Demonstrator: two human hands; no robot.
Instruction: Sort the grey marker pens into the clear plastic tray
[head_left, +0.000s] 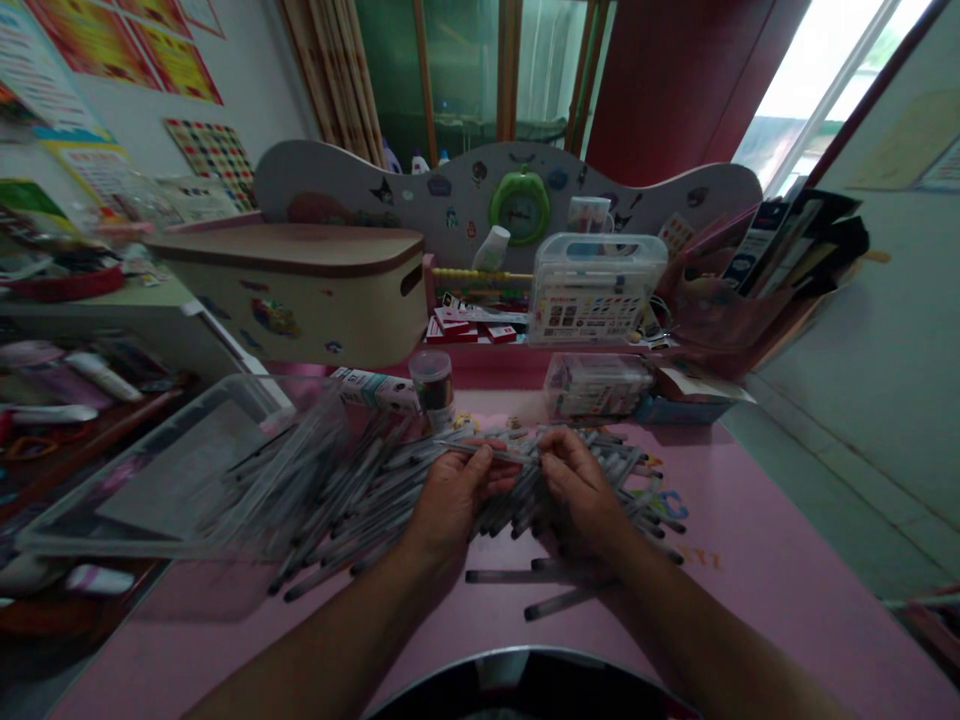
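Note:
My left hand (pixel 454 495) is closed around a slim clear pen (pixel 506 456), with the thumb pressed along its barrel. The pen lies nearly level between my hands. At its right end my right hand (pixel 581 485) pinches with thumb and fingers; whether a cap is between them is too small to make out. Under and around both hands spreads a heap of similar clear pens with dark ends (pixel 382 500). A few loose pens (pixel 510 577) lie nearer to me on the pink table (pixel 757 600).
A clear plastic bin (pixel 142 548) with pens in it stands at the left. Behind the heap are a round clear jar (pixel 432 385), a clear box (pixel 596 385) and a marker case (pixel 596 300). A lidded cream box (pixel 300 300) and a green clock (pixel 519 208) stand farther back.

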